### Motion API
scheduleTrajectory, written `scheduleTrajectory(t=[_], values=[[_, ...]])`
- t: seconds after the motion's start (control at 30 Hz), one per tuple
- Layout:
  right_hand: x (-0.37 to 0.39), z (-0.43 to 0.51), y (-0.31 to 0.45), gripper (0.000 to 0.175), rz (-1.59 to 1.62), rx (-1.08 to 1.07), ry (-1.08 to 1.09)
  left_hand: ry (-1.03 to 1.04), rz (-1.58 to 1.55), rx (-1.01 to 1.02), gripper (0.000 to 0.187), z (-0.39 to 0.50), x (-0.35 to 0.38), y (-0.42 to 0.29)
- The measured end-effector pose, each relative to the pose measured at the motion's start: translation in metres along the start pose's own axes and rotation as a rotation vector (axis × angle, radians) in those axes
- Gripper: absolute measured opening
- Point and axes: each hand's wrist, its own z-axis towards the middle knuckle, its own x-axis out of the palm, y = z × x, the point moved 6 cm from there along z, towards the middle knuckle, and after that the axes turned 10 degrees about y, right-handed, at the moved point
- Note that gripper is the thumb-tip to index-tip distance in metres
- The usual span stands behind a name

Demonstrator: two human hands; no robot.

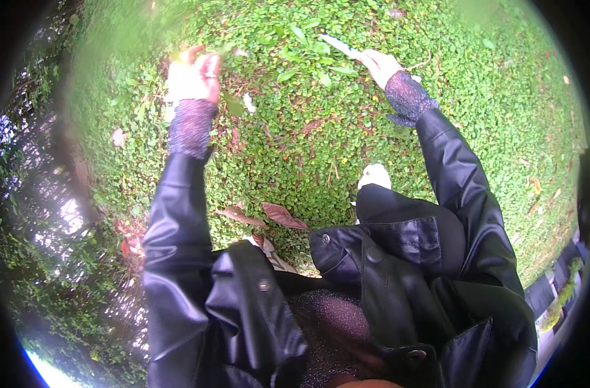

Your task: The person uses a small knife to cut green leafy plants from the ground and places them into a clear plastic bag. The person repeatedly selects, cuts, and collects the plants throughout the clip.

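Note:
My left hand (194, 76) is raised at the upper left, its fingers curled near a blurred bit of green leaf or stem; overexposure hides whether they grip it. At the upper centre right, my right hand (381, 67) holds a long, thin, pale object (341, 46), perhaps a knife, which points up and left. Its handle is hidden in the hand. A broad-leaved weed (317, 53) grows from the ground cover just left of that object's tip. Between the hands, a small white flower or scrap (249, 103) lies low among the leaves, beside a larger green leaf (233, 105).
Low green ground cover (295, 160) spreads ahead. Dry brown leaves (284, 215) lie near my shoes, one white shoe (374, 175) being forward. Dense shrubs (48, 242) line the left side. Dark edging or blocks (559, 276) stand at the lower right.

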Motion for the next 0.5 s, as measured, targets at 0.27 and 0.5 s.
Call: scheduleTrajectory(t=[0.27,0.5], values=[[0.001,0.001,-0.037,0.033,0.188,0.135,0.215,0.475,-0.213,0.106,0.028,0.007,0.104,-0.134],[-0.002,-0.011,-0.048,0.025,0.354,0.11,0.11,0.603,-0.139,0.117,0.035,0.006,0.137,-0.228]])
